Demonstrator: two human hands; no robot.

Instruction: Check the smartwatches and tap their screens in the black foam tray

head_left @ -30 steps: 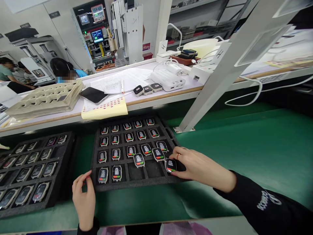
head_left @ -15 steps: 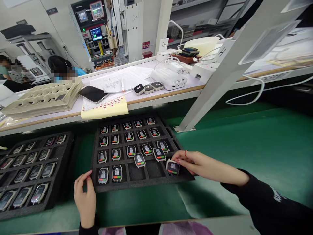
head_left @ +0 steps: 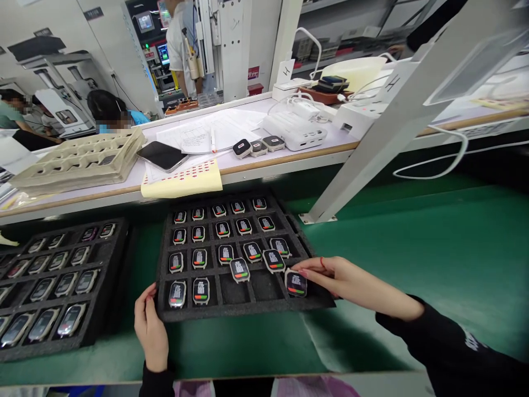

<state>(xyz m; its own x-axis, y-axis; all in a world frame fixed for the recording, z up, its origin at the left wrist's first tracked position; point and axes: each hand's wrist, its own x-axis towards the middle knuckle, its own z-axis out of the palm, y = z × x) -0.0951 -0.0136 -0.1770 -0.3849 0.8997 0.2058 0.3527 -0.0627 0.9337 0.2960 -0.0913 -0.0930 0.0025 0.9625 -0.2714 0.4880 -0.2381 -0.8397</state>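
R hand pinches watch at front-R of tray; L hand half-curled at tray's L edge, grip unclear. Risk: edge-only pinch, watch may slip.

Two black foam trays hold watches; the right-hand tray alone shows twenty: five along its far edge, five in each of the next two rows, two overlapping the third, three along its near edge. Toward the shelf's front edge lie three small square devices, one phone, one pen.
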